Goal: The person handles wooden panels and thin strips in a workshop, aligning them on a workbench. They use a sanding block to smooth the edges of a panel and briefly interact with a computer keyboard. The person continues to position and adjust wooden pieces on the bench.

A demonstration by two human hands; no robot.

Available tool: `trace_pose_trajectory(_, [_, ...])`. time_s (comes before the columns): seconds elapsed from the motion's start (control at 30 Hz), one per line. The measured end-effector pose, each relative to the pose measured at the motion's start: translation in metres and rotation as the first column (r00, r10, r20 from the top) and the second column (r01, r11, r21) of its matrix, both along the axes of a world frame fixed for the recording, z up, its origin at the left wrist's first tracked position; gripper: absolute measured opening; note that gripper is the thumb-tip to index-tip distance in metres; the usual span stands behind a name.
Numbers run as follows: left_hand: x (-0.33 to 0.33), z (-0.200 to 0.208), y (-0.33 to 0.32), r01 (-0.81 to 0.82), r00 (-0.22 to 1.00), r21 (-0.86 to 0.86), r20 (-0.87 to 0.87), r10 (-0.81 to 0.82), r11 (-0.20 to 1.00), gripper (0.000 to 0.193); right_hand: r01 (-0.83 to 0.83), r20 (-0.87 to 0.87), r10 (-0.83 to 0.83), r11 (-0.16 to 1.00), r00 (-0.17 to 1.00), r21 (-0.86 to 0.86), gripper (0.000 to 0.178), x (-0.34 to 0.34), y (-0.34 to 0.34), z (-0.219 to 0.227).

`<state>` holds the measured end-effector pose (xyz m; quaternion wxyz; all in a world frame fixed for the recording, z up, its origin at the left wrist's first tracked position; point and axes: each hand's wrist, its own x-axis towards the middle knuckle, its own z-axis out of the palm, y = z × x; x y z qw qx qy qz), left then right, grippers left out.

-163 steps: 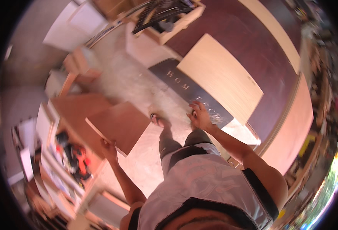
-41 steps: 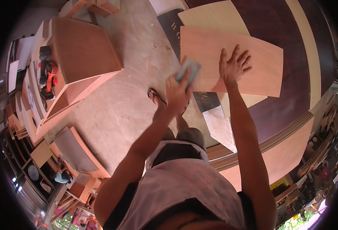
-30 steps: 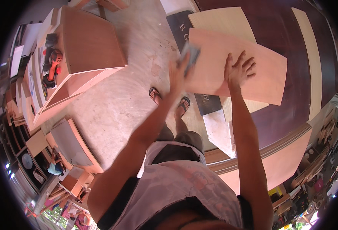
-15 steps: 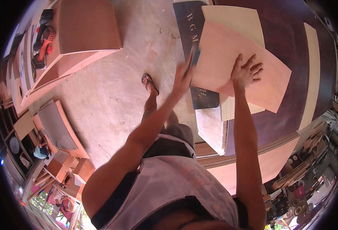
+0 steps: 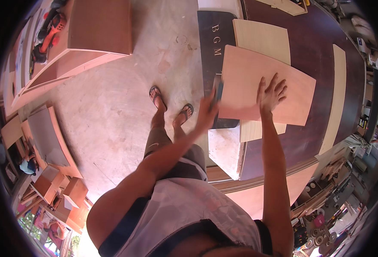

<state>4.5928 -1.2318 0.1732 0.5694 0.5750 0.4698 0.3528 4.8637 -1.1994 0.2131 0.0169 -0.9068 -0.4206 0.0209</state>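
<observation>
Head view: pinkish-tan panel (image 5: 244, 81) flat on the bench (image 5: 302, 47), right hand (image 5: 272, 95) spread on it, left hand (image 5: 207, 112) at its edge with a dark block (image 5: 219, 92)

Looks thin, four-sided and smooth, with a matte, faintly shaded face and edges bowed slightly by the lens. Lies askew on the dark reddish-brown bench, on top of a pale yellowish board (image 5: 264, 34) and partly over a black board (image 5: 210, 43) with pale lettering; juts well past the pale yellowish board on the right.

Compared with half a second ago, appears turned a little in the view, together with the surroundings. Meets the dark block nearer the lower corner of the left edge now, rather than higher up. Differs more from about five seconds ago: shows no bare top on the pale yellowish board any longer, and no brown board in the left hand.

Rests the right hand on the panel near the middle, fingers fanned wide and gripping nothing, forearm rising almost straight from below. Reaches the left arm diagonally across, in front of the legs (image 5: 157, 141). Wraps the left fingers around the dark block, held upright along the panel's side; too blurred to tell each finger's place.
</observation>
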Motion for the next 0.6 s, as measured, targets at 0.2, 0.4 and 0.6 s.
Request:
trace_pose_trajectory(0.2, [0.041, 0.011, 0.05, -0.333, 0.942, -0.041, -0.05, 0.331, 0.942, 0.059, -0.166, 0.037, 0.166, 0.986, 0.985, -0.009, 0.085, 0.002, -0.011, 0.0])
trace_pose_trajectory(0.4, [0.024, 0.019, 0.269, -0.101, 0.983, -0.184, 0.13, 0.126, 0.978, 0.066, -0.366, 0.07, 0.364, 0.93, 0.929, 0.023, 0.084, -0.004, -0.021, -0.004])
trace_pose_trajectory(0.6, [-0.05, 0.007, 0.191, 0.275, 0.961, 0.124, -0.035, -0.273, 0.953, 0.063, -0.684, 0.003, 0.685, 0.728, 0.729, 0.039, 0.082, -0.006, -0.033, 0.01])
